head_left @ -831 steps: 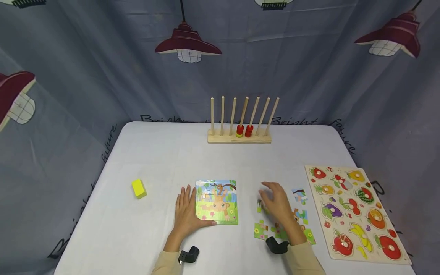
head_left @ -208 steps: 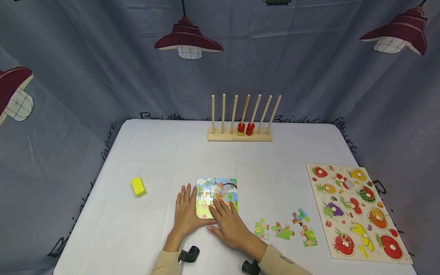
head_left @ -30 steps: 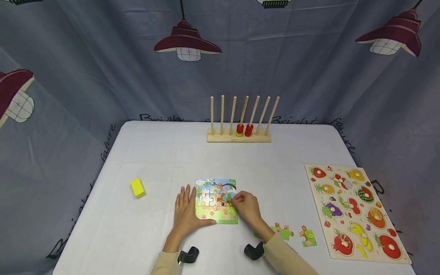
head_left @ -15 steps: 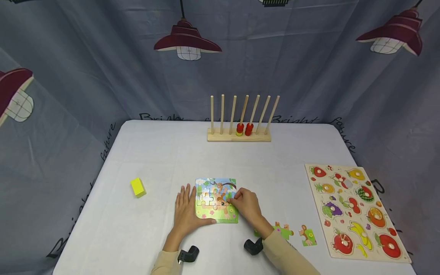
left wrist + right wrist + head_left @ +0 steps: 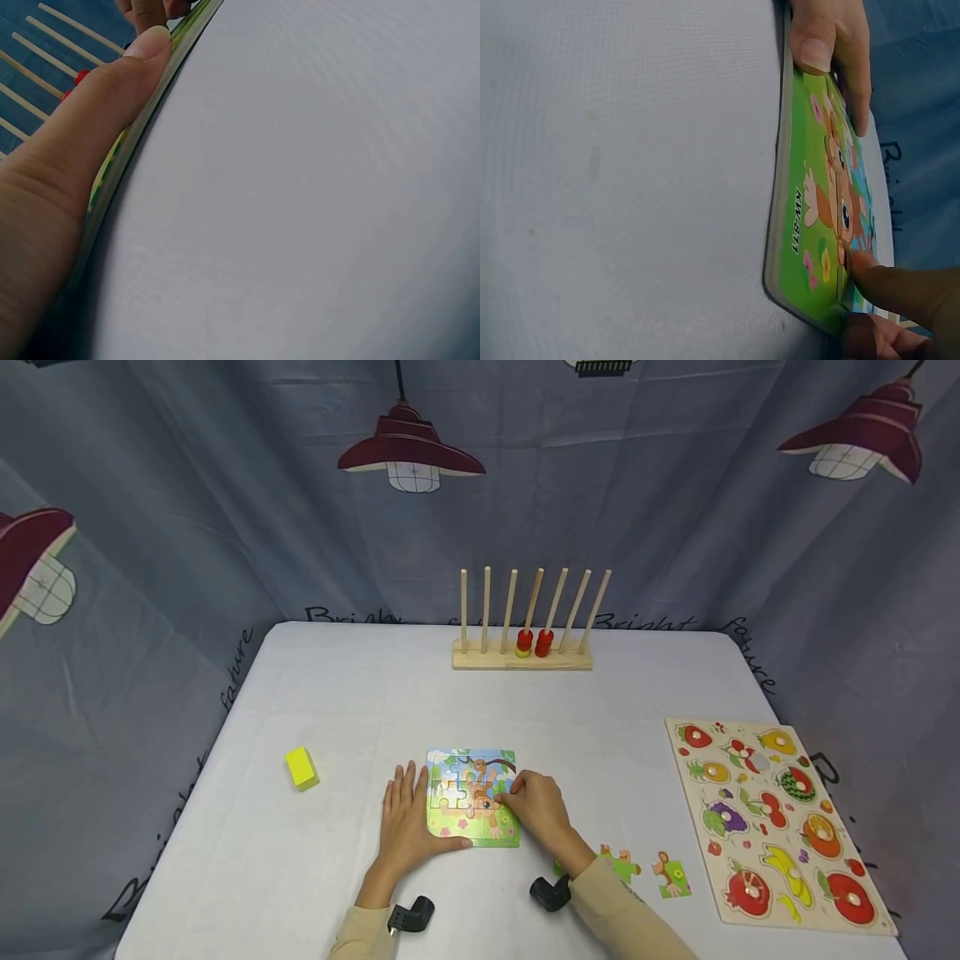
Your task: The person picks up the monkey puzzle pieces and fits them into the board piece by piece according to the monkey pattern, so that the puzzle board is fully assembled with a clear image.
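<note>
A square jigsaw puzzle board [image 5: 487, 842] with a monkey picture lies flat on the table, several pieces seated in it. My left hand [image 5: 407, 822] rests along its left side with fingers straight, the thumb [image 5: 97, 105] against the near edge. At the board's right side my right hand [image 5: 538, 810] has curled fingers, pinching a puzzle piece mostly hidden under the fingertips. The right wrist view shows that thumb [image 5: 889, 289] on the picture surface. Two loose jigsaw pieces, one green [image 5: 621, 867] and one with a flower [image 5: 673, 877], lie to the right; another is mostly covered by my right wrist.
A wooden fruit peg puzzle [image 5: 780, 827] lies at the right of the white table. At the back stands a wooden rack [image 5: 480, 662] of upright pegs with red and yellow beads. A yellow block [image 5: 302, 768] sits at left. A grey curtain [image 5: 225, 510] surrounds the table.
Since several seconds ago, the blue-and-green monkey piece has left the loose group and my right hand has moved to the board's right edge. Over the last second both hands barely move.
</note>
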{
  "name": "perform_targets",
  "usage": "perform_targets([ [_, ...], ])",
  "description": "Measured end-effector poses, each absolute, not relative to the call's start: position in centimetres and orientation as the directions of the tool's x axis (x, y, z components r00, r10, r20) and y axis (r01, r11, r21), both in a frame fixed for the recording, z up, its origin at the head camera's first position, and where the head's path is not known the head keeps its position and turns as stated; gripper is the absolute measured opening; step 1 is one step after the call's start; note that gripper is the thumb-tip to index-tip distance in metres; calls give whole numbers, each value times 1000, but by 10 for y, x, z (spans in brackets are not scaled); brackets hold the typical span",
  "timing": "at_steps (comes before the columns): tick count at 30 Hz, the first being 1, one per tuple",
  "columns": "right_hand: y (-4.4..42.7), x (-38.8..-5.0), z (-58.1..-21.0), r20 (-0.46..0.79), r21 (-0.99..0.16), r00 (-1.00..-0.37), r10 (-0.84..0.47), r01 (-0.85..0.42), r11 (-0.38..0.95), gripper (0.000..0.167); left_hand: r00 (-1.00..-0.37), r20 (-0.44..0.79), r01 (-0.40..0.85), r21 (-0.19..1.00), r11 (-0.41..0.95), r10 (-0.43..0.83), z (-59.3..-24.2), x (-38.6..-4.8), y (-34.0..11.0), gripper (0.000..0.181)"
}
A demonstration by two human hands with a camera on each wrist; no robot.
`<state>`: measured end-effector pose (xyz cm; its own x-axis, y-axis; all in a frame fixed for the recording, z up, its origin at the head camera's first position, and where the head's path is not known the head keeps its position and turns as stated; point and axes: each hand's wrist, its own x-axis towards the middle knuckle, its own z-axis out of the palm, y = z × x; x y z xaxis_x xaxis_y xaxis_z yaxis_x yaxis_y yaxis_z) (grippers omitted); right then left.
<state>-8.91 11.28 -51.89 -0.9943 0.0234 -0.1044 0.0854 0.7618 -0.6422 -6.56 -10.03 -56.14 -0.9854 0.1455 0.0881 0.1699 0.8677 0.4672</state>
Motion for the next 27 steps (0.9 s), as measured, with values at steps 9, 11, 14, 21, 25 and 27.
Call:
perform_targets([
  [9,108,-89,-518,-89,-635,-996,8,63,770,26,-988,41,150,476,867,149,-559,-65,-101,134],
  [11,108,-88,-519,-79,-629,-997,4,53,776,26,-988,40,149,477,866,148,-559,-65,-101,135],
  [14,107,-87,-520,-64,-618,-998,2,41,785,25,-988,54,153,479,864,145,-559,-65,-100,134],
  [21,106,-86,-521,-48,-626,-999,-9,23,779,22,-985,95,172,469,866,144,-561,-65,-100,133],
  [25,109,-84,-524,-43,-675,-999,-1,28,738,20,-986,91,167,472,866,141,-560,-65,-100,133],
  [27,112,-84,-526,-33,-711,-999,14,33,703,20,-987,83,162,471,867,140,-560,-65,-100,134],
])
